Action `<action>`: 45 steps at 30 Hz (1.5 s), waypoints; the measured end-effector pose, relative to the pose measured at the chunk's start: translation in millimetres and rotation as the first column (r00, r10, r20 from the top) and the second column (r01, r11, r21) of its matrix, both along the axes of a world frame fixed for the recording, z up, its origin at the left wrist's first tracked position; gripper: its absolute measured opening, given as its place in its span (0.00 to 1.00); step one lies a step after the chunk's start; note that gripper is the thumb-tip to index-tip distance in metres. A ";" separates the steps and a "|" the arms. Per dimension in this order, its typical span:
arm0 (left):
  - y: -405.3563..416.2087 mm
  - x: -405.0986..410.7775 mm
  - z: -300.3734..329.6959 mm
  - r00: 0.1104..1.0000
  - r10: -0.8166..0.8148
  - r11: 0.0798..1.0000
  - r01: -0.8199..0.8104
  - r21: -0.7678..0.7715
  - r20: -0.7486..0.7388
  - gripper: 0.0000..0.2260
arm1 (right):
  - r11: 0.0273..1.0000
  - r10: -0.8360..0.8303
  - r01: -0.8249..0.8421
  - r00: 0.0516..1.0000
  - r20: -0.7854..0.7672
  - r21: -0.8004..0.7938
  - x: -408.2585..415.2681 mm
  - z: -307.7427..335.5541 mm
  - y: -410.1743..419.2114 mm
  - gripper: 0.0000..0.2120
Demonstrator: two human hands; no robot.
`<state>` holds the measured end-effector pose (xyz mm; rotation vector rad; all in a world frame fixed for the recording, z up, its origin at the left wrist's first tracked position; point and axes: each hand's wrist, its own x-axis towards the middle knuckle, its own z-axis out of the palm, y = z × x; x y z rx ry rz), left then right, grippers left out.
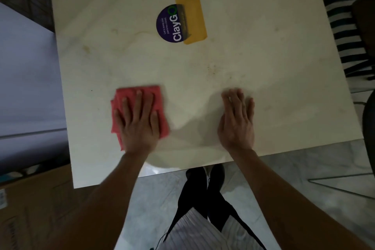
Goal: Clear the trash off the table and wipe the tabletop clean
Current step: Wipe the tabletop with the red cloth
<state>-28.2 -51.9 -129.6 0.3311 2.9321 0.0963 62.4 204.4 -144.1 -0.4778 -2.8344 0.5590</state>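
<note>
Head view: the left hand [137, 119] presses flat, fingers spread, on the folded red cloth [140, 114] near the front-left of the tabletop [263, 46]. The right hand [237, 116] lies open, palm down, on bare surface, bracing. No trash is visible. Faint yellowish stains [212, 69], possibly residue, lie beyond the hands: keep pressure even and overlap strokes toward the sticker [169, 24].

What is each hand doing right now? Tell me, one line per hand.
Left hand: open, fingers spread flat, pressing the red cloth on the table.
Right hand: open, flat on the bare tabletop, holding nothing.
</note>
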 end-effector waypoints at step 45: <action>-121.2 82.6 -2.8 0.970 -0.237 0.964 0.242 0.110 -0.063 0.26 | 0.990 -0.133 0.127 0.986 0.100 0.064 -5.3 5.9 -22.0 0.27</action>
